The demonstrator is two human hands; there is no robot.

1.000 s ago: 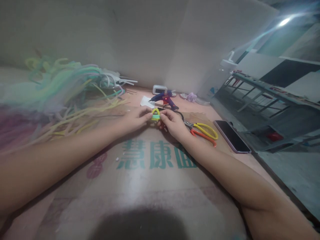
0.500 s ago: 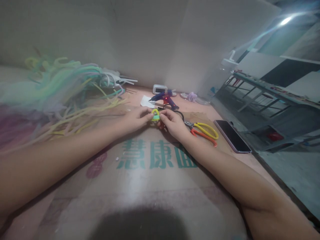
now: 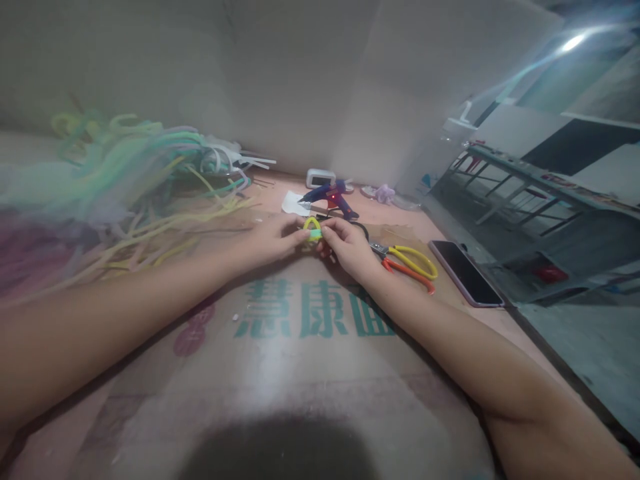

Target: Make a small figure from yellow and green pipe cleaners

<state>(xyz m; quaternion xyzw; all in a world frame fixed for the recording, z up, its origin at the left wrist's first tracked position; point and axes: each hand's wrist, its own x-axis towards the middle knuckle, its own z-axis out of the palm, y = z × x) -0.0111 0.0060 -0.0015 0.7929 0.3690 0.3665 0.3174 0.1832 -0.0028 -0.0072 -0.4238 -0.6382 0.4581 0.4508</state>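
Note:
A small bent pipe cleaner piece, a yellow loop with a mint-green band across it, is pinched between my two hands above the table. My left hand grips its left side with thumb and fingers. On the other side, my right hand closes thumb and fingertips on the right end of the band. Just beyond my hands a dark blue glue gun with a lit red light points left over a white paper scrap. Pliers or cutters with yellow and orange handles lie right of my right hand.
A heap of pastel pipe cleaners spreads across the left side. A phone lies near the table's right edge. A small white device with a dark screen stands by the wall. Printed cardboard covers the table in front.
Both hands and the yellow-and-green piece have shifted very slightly to the right. My left thumb now lies along the green band. Everything else looks the same.

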